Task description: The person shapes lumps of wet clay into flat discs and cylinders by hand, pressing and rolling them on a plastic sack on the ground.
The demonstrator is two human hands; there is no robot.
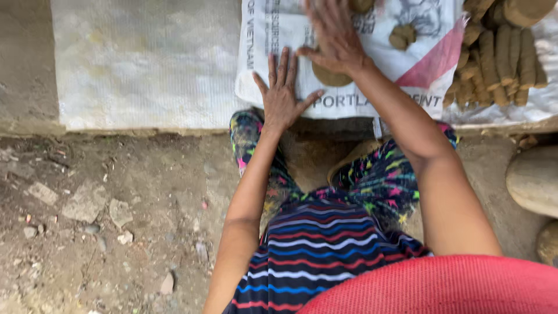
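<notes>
A low concrete ledge [29,70] runs across the top of the view, with bare dirt ground [104,232] strewn with small stones below it. A pale woven sheet [145,64] covers much of the ledge. Beside it lies a white printed sack [279,29] with a pink corner, spread flat and reaching to the ledge's front edge. To the right of the sack, a heap of brown clay rolls [500,58] lies side by side on another pale sheet. Rounded stones [532,180] sit on the ground at the right edge.

The person wears patterned trousers and a striped top, and both arms reach forward over the sack. The left hand [282,96] lies flat on the sack, fingers spread wide and holding nothing. The right hand [334,35] is just beyond it, palm down with fingers stretched out, pressing on a flat round clay disc [328,77] that shows under the heel of the hand; it does not grip the disc. A small clay lump [402,36] rests on the sack near the right hand, apart from it.
</notes>
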